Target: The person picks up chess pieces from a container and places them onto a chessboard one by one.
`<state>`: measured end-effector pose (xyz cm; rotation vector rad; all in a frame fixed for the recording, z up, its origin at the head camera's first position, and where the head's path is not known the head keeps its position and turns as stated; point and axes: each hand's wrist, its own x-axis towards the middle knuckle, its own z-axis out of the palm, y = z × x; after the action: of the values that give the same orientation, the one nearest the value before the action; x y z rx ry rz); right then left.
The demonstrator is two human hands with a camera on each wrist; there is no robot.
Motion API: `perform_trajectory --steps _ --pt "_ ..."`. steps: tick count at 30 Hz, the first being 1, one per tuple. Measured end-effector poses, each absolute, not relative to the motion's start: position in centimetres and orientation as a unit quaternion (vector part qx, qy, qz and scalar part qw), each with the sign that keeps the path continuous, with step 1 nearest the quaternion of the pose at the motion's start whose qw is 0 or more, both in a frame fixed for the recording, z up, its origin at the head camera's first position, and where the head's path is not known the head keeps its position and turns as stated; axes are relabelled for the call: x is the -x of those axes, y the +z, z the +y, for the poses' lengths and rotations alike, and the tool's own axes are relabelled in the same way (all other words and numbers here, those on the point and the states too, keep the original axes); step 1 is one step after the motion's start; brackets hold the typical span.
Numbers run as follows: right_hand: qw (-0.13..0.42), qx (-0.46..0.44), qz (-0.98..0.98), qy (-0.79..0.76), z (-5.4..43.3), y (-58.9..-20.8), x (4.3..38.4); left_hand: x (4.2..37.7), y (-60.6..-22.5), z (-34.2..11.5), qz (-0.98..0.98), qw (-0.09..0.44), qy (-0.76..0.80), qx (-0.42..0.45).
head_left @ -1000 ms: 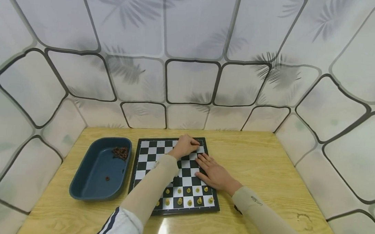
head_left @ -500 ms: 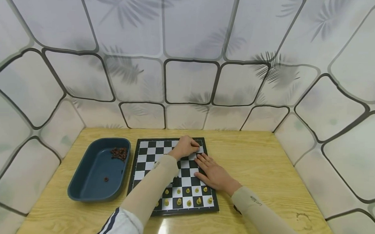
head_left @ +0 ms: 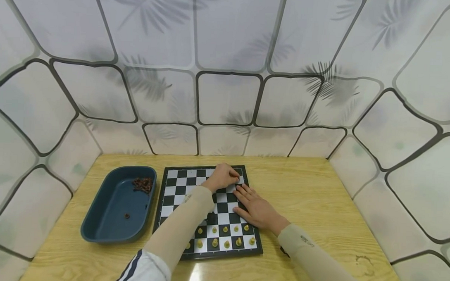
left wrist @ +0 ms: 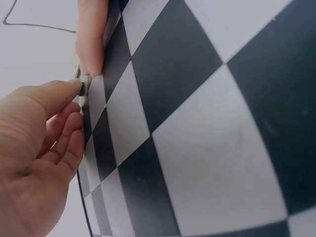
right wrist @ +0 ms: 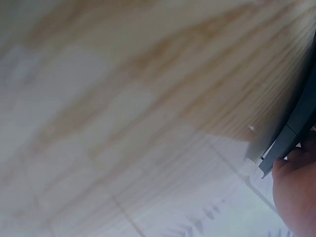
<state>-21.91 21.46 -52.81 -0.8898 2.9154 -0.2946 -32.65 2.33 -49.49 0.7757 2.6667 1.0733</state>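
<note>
A black-and-white chessboard lies on the wooden table, with several yellow chess pieces standing on its two nearest rows. At the board's far right corner, my left hand pinches a small dark chess piece between thumb and fingers. The left wrist view shows the piece low at the board, mostly hidden by the thumb tip. My right hand rests on the board's right edge, fingers extended toward that corner. In the right wrist view, only part of the right hand shows, beside the board's dark edge.
To the left of the board stands a blue-grey plastic tub. A heap of dark reddish-brown chess pieces lies at its back right, and a single piece sits nearer the front. Patterned cloth walls enclose the wooden table.
</note>
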Motion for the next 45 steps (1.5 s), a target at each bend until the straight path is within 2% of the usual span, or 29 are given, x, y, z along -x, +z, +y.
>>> perform_trajectory --steps 9,16,25,45 --pt "0.039 0.293 0.949 -0.107 21.2 -53.0 22.1 32.8 -48.4 0.3 0.884 0.109 0.399 -0.218" --pt "0.042 0.282 0.952 -0.108 21.3 -53.1 22.0 32.9 -45.6 -2.6 0.866 0.062 0.447 -0.215" --pt "0.041 0.282 0.953 -0.105 21.3 -52.5 21.7 32.5 -42.5 -8.8 0.852 0.035 0.487 -0.188" --pt "0.038 0.283 0.952 -0.108 21.2 -53.0 21.8 29.2 -42.5 -22.2 0.872 0.002 0.483 -0.08"
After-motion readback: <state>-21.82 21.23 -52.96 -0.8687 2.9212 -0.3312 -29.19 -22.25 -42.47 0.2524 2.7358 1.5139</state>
